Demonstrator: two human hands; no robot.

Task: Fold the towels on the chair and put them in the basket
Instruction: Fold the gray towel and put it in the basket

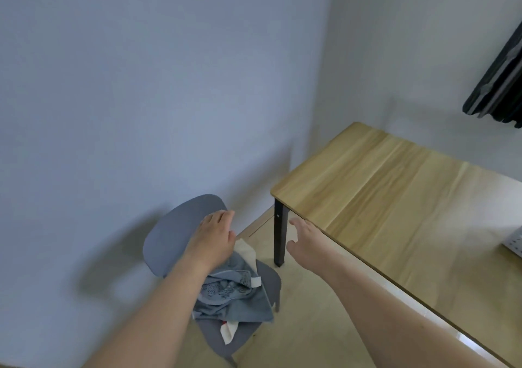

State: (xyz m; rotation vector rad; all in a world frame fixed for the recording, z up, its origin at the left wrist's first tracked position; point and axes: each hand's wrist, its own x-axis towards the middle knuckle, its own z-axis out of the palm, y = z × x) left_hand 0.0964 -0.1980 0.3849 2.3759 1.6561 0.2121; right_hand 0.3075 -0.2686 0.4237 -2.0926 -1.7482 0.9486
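Note:
A grey chair (175, 235) stands by the wall at lower left. On its seat lies a crumpled pile of towels: a blue-grey one (231, 294) on top, a cream one (245, 250) behind it, and a white one with a red mark (228, 331) poking out in front. My left hand (214, 237) hovers over the back of the pile, fingers apart, holding nothing. My right hand (306, 243) is open in the air beside the table's edge, right of the chair. A white perforated basket (512, 243) shows only as a corner at the right edge.
A wooden table (395, 192) with black legs (280, 235) fills the right side, its near corner close to the chair. Dark clothing (500, 79) hangs at the upper right. A plain wall runs behind the chair; pale floor lies between chair and table.

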